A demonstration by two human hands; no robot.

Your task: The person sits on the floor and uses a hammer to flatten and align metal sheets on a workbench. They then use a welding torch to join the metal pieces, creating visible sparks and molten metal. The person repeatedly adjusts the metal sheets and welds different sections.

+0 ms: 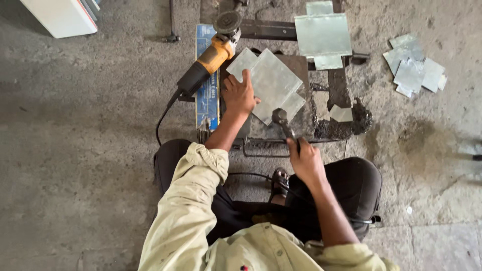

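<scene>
Fingers of the left hand (239,93) lie spread and flat, pressing the left edge of a square steel plate (273,83) that sits tilted on a dark work block (301,120) on the floor; they grip nothing, only pin the plate down. Left of that hand, a yellow grinder (211,57) rests on a blue board (206,100), its disc pointing away and its cord trailing back toward the person. Further plates lie under the held one, their corners showing at its upper left and lower right. Right hand (306,160) is closed around the handle of a hammer (281,120), whose head rests at the lower corner of the plate. Beyond, a larger plate (323,34) sits across a dark bar, a small offcut (341,114) lies beside black debris, and a loose pile of plates (414,68) is on the concrete floor (75,150) to the right, well apart. Judged risks: the left fingers sit near the hammer head, so a glancing blow could strike them; the plate is held by pressure alone and could skid on the stack beneath; its cut edges could slice bare skin; the grinder cord runs close to the knee and could snag.
</scene>
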